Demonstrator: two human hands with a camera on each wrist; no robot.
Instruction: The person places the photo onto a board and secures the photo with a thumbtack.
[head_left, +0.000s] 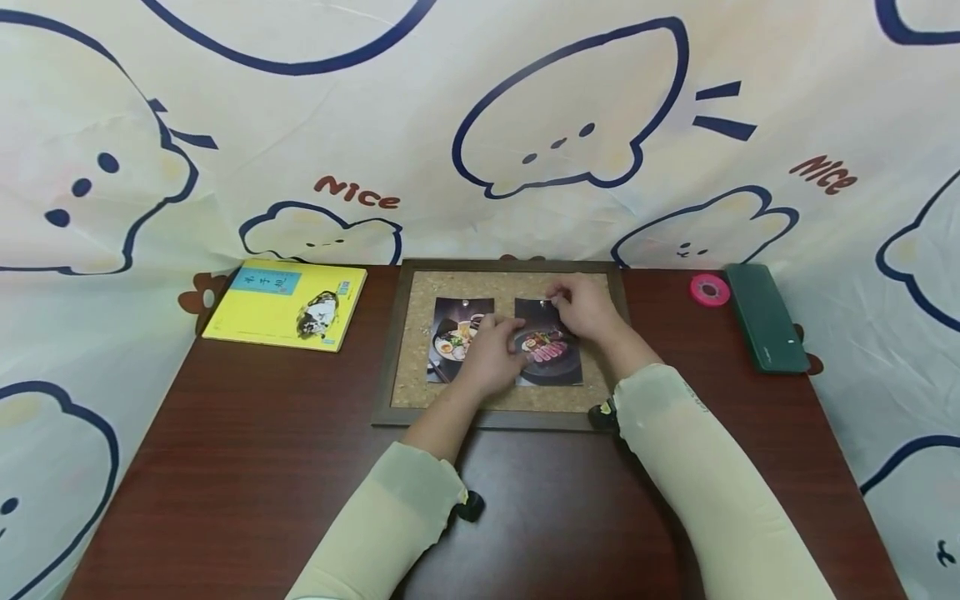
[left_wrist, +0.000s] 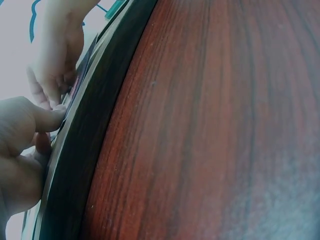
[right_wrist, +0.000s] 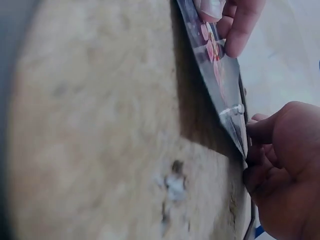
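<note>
A cork board in a dark frame lies on the table with two food photos on it. The left photo shows a bowl and is partly covered by my left hand. Fingers and thumb of that hand rest spread on the left side of the right photo, which shows sliced meat. At this photo's top right corner, my right hand pinches the edge. A clear pushpin sits near the photo's top edge. The photo's near edge stands off the cork, casting a shadow.
A yellow book lies left of the board. To the right are a pink tape roll and a dark green box. Patterned cloth rises behind the table and at its sides.
</note>
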